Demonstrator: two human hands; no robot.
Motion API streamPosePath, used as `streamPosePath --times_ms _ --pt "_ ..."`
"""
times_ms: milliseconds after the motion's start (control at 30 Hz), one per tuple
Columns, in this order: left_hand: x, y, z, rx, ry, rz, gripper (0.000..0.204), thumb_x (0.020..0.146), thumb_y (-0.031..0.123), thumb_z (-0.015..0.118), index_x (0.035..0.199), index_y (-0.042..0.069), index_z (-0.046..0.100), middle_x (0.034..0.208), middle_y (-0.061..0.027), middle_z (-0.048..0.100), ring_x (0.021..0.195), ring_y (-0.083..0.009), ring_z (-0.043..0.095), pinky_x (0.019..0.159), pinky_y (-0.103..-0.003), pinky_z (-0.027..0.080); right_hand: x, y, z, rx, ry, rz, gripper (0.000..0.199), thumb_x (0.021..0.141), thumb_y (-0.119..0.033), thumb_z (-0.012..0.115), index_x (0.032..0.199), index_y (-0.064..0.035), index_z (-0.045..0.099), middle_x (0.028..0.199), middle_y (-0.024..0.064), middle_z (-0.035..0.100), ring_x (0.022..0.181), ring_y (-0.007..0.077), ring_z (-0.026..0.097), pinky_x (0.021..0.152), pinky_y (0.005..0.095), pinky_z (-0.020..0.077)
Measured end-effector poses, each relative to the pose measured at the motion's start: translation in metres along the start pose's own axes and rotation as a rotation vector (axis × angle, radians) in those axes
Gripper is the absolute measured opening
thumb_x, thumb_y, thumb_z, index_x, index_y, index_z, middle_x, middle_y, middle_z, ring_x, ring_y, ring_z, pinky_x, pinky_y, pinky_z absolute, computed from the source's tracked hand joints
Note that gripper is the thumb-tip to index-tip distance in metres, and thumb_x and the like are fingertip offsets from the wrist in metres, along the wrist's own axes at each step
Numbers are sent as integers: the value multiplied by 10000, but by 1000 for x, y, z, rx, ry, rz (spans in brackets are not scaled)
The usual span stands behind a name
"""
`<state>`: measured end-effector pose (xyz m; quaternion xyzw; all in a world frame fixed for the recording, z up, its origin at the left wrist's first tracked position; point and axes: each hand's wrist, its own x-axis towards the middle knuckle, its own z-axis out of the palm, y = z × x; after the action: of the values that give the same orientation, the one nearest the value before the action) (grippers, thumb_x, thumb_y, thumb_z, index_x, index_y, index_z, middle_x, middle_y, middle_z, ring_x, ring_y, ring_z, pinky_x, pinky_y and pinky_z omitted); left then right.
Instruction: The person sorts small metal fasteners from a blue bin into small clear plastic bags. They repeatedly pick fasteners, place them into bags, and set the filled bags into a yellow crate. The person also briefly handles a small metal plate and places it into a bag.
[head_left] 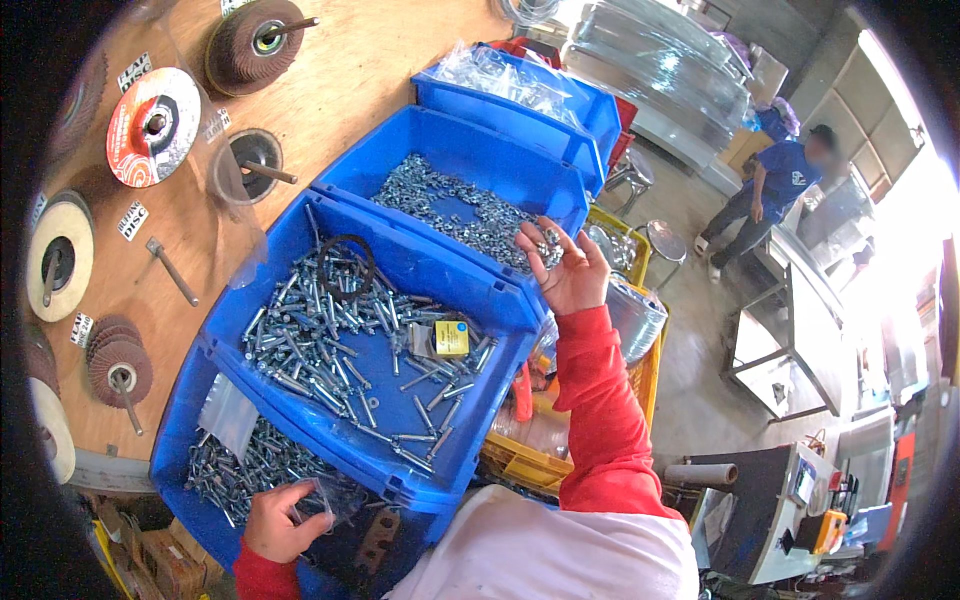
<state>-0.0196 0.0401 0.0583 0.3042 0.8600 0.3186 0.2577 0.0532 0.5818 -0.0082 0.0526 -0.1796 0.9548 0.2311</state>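
Note:
My right hand (576, 278) is turned palm up over the edge of a blue bin (345, 165). Several small shiny metal nuts (548, 248) lie in its curled fingers. That bin holds a spread of similar small nuts (440, 205). Low on the left, my left hand (278, 525) pinches a clear plastic bag (335, 497) above the nearest blue bin (172, 450). Dark bolts (240, 475) fill this bin, with another clear bag (230, 415) on them. Between the hands, a middle blue bin (400, 470) carries long bolts (320, 350), a black ring (345, 267) and a yellow-labelled box (450, 338).
A wooden board (330, 60) with mounted abrasive discs (155, 128) stands at the left. A farther blue bin (440, 95) contains plastic bags. Yellow crates (645, 400) sit beside the bins on the right. A person in blue (780, 175) stands near a metal-framed table (785, 350).

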Motion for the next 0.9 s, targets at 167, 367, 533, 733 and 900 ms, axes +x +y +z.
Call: streamPosePath --times_ms 167,367,533,733,900 --pt "-2 4 4 -16 -6 5 498 703 207 852 1107 -55 724 873 -180 732 612 -202 689 594 -327 530 -45 17 59 87 -92 55 641 1058 -349 426 1500 108 343 1529 375 360 1339 514 494 1003 507 580" --pt "-2 24 3 108 4 114 499 701 208 856 1131 -11 730 899 -211 726 692 -287 717 640 -364 548 -91 63 113 125 -132 226 656 1061 -323 421 1531 109 270 1561 369 310 1207 446 630 874 429 646" --pt "-8 21 12 100 25 105 529 741 249 825 1200 17 701 1024 -241 724 937 -401 712 834 -457 566 -132 135 160 -822 88 409 421 1055 -245 516 1353 51 547 782 97 673 439 39 348 409 195 257" --pt "-11 6 23 61 61 222 542 722 272 817 1168 -11 693 953 -254 711 924 -408 706 847 -476 555 -155 213 202 -1474 -653 350 358 991 -73 617 1333 31 614 768 82 683 658 127 620 634 294 507" --pt "-9 5 24 125 80 250 439 719 263 820 1053 5 701 922 -229 716 900 -397 712 821 -478 567 -146 244 221 -1615 -766 253 366 997 -31 583 1357 35 591 830 130 728 670 176 677 638 314 526"
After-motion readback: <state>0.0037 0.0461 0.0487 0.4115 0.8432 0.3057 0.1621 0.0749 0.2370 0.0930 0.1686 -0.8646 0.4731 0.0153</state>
